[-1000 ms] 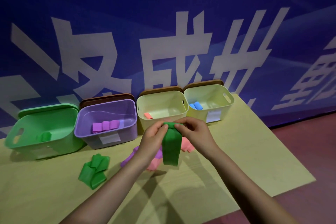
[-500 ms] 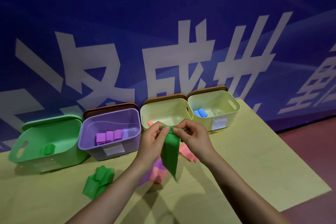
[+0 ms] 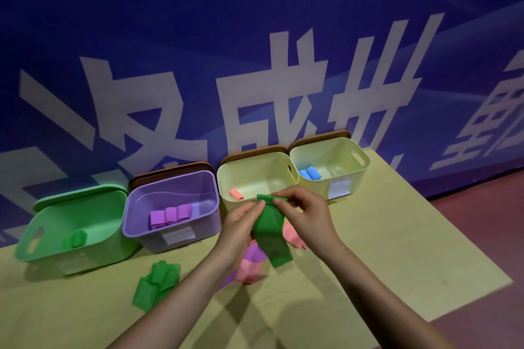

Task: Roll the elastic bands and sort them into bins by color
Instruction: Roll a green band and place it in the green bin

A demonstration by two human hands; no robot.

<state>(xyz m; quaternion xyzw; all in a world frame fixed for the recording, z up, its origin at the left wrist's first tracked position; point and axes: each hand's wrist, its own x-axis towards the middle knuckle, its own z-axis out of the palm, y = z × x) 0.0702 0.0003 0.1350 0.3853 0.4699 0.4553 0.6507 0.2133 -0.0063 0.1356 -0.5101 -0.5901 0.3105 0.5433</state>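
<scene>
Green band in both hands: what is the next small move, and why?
Probably keep rolling the green band downward from its top edge. The left hand and right hand pinch only that top edge, where a first fold shows, while most of the band hangs loose and unrolled. Once rolled, it likely belongs in the green bin, where one green roll lies.

Green band's top edge starts to roll

The green band [image 3: 270,231] hangs flatter and wider than half a second ago, when it was twisted into a narrow strip, and its lower end now swings toward the right. Its top edge is folded over into a small roll between the left hand [image 3: 241,225] and right hand [image 3: 304,214], whose fingertips pinch closer together on it than a second ago.
</scene>
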